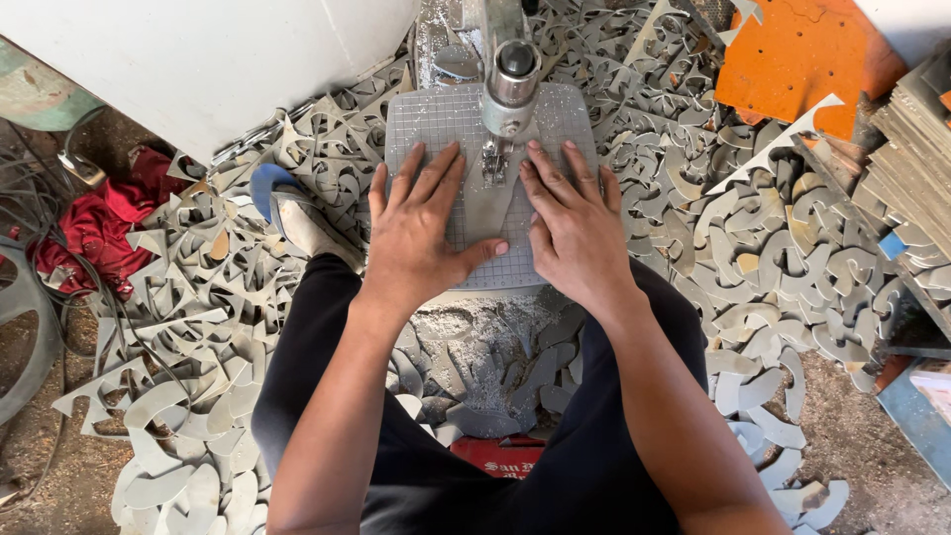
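Note:
My left hand [419, 226] and my right hand [572, 220] lie flat, fingers spread, on a thin grey sheet piece [492, 210] that rests on the small gridded machine table [436, 119]. The hands press the piece from either side of the saw blade and its foot [493, 163]. Above the blade hangs the machine's metal head [511, 84]. My thumbs point toward each other across the piece.
Heaps of grey curved offcuts [783, 248] cover the floor all around. A sandalled foot [297, 213] rests to the left of the table. An orange board [797, 59] and stacked sheets [916, 159] are at the right, with red cloth [94, 223] and cables at the left.

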